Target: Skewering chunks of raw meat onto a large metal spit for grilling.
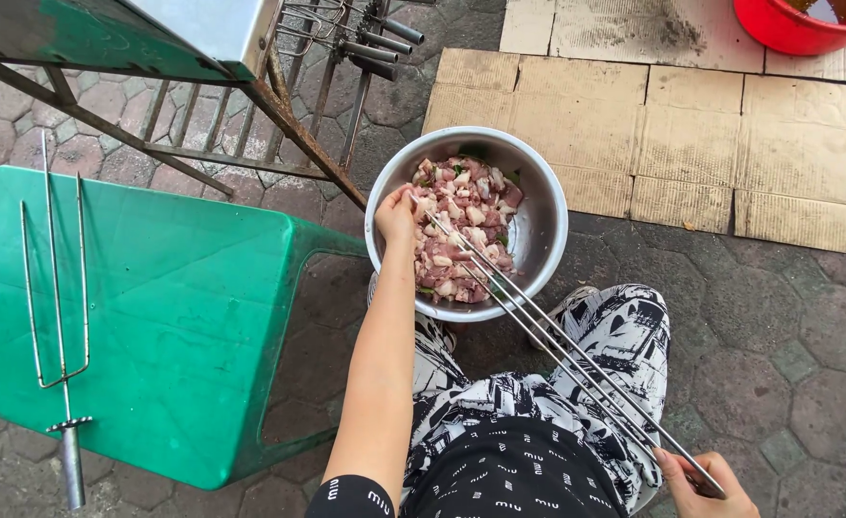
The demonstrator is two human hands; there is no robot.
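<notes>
1. The person's left hand (396, 213) is down in the steel bowl (538, 225), sitting on the bowl's 9 o'clock rim with the fingers curled into the chopped raw meat (461, 230). Can't really tell if it's pinching a piece or just pressing on the pile.
2. The right hand (706, 484) is way down at the 5 o'clock corner of the view, closed around the handle end of a long multi-pronged metal skewer (562, 350).
3. That skewer runs diagonally up toward 10 o'clock, crossing over the patterned black-and-white trousers (624, 336), and its tips land in the meat right beside the left hand.
4. So the hands are well apart, one at each end of the skewer.
5. The bowl sits on the paved ground, just in front of the person's knees, partly overlapping flattened cardboard (692, 125).
6. At 9 o'clock there's a green plastic stool (183, 317) acting as a worktop, with a second pronged skewer (58, 317) lying on it, handle hanging off the near edge.
7. Up at 11 o'clock is a metal grill stand (250, 86); a red tub (792, 24) peeks in at 1 o'clock.
</notes>
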